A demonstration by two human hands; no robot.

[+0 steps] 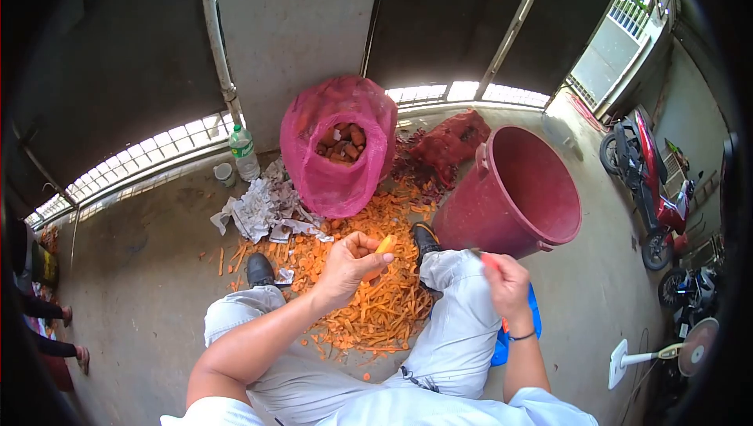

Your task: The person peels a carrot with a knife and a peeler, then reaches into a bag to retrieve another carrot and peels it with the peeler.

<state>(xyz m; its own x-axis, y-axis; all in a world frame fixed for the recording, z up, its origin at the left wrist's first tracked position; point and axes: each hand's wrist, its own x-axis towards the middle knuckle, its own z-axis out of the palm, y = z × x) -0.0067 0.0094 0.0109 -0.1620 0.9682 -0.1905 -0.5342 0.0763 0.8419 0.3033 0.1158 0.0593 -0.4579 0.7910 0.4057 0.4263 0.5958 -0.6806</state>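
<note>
My left hand (351, 267) is closed around a carrot (385, 245), its pale orange end sticking up past the thumb. In my right hand (510, 289) is a small red-handled tool (489, 260) with a dark tip, held apart from the carrot above my right knee; its exact kind I cannot tell. Below both hands, a wide heap of orange carrot peelings (384, 312) covers the floor between my shoes. A pink sack (298, 143) stands open beyond the heap, with unpeeled carrots (342, 142) inside.
A large red barrel (474, 214) leans at the right, near my shoe. Behind it lies a red net sack (455, 143). Crumpled paper (267, 202), a bottle (244, 151) and a cup (224, 174) are left of the pink sack. Motorcycles (647, 179) and a fan (694, 347) stand far right.
</note>
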